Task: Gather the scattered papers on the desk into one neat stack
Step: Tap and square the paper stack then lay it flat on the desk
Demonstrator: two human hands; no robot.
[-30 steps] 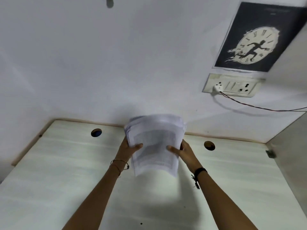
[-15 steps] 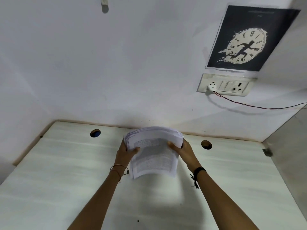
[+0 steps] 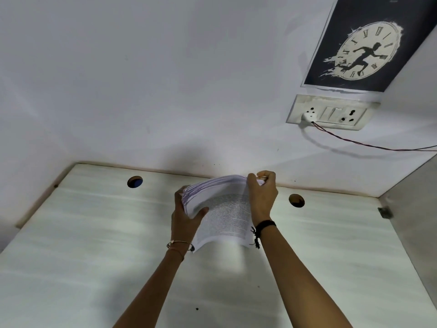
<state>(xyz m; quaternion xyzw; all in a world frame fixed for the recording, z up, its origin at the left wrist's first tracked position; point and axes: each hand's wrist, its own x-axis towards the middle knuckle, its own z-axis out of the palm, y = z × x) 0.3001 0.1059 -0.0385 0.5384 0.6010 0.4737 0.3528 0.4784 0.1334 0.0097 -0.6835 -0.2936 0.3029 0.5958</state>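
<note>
Over the far middle of the pale wood-grain desk (image 3: 94, 233), between its two round cable holes (image 3: 135, 181) (image 3: 296, 200), the stack of papers (image 3: 224, 214) is held up in both hands, printed face toward the camera. No loose sheet shows anywhere else on the desk, so the gathering looks done and only the squaring-up and setting down remain.

The left hand (image 3: 184, 216) grips the stack's left edge, with its thumb lying across the top sheet and its fingers hidden behind. The right hand (image 3: 262, 197) curls over the far right corner and pinches it from above. The near edge hangs free and bows downward, casting a soft shadow on the desk. The stack therefore seems to be clear of the surface, though the far edge is hidden and I cannot tell whether it touches.

The left edge is fanned and the sheets are stepped rather than flush. This is a thick bundle of thin printed paper that is likely light for two hands, limp and slippery sheet against sheet. Held by one corner it would probably splay or shed pages. The better hold is on the two long sides, palms flat against them, so that the bottom edge can be tapped on the desk to even it.

On the wall to the far right are a clock poster (image 3: 369, 48) and a socket panel (image 3: 331, 113) with a thin wire (image 3: 369, 144) trailing off to the right.
</note>
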